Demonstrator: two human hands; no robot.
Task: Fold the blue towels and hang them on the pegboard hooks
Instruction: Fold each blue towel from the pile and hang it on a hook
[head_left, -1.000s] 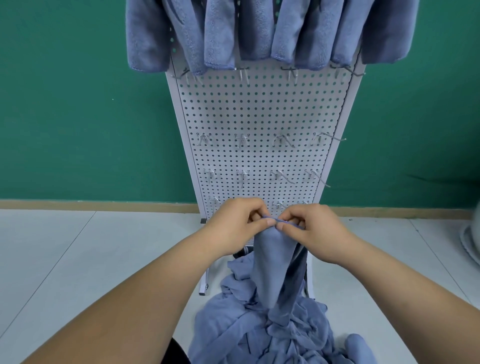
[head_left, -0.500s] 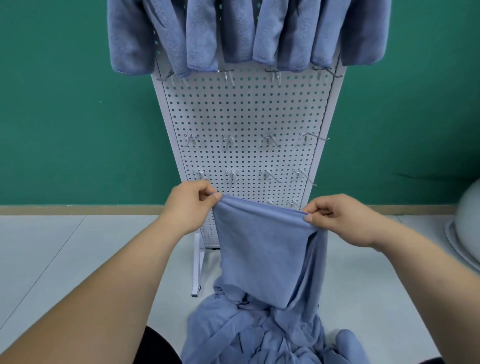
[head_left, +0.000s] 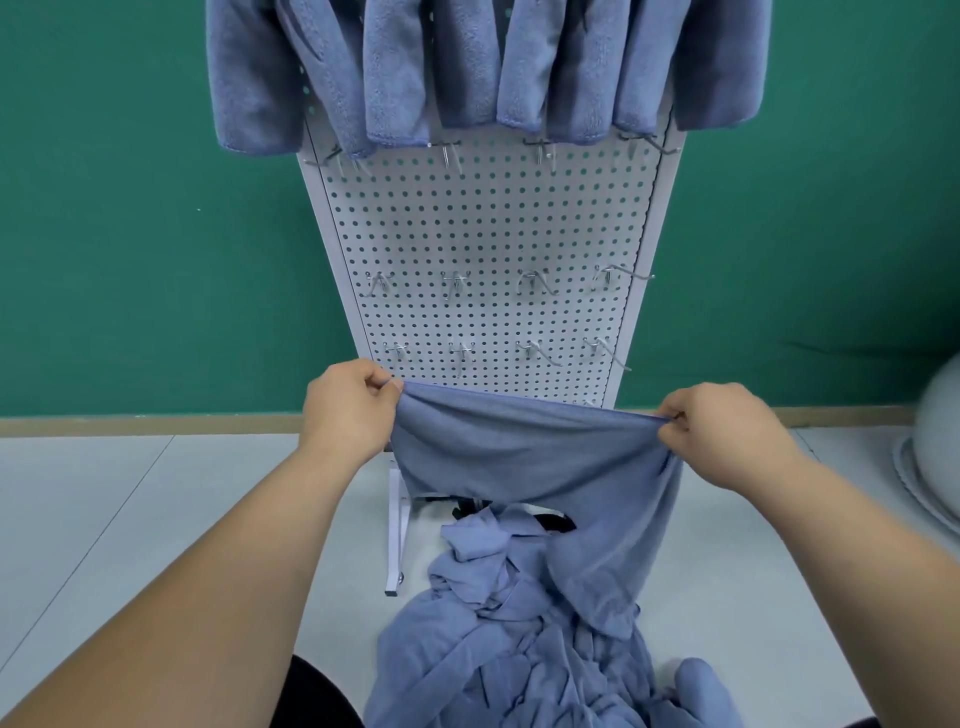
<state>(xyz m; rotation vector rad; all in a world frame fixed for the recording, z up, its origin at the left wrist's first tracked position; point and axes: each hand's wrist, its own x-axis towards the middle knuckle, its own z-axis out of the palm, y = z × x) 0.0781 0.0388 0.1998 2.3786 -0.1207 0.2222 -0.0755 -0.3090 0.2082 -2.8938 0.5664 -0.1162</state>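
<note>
Between the two hands: one blue towel is pulled out wide. Its top edge runs from 9 o'clock to 3 o'clock across the middle of the view.
Left hand: the left hand sits at the 9 o'clock end. Its thumb and curled fingers pinch the top left corner.
Right hand: the right hand sits at the 3 o'clock end. It pinches the top right corner the same way.
Arms: both bare arms reach forward, one from 7 o'clock and one from 5 o'clock, and spread apart like a V. The backs of the hands face up.
Towel's low end: the right side hangs down bunched and touches the pile of blue towels at 6 o'clock, on the white surface.
Pegboard: the pegboard stands at 12 o'clock, in front of the green wall. Folded towels hang along its top. The hooks lower down are bare.
Step now: I think the towel is being opened flat so it can be folded.
How to do it well: keep both pinches tight. Hold the top edge level. Lift until the low end comes off the pile and hangs smooth. Then bring the two corners together so the edges match.
Watch out: the bunched right side may need a small shake, or the fold will be lumpy. The hanging end could also drag another towel up.
</note>
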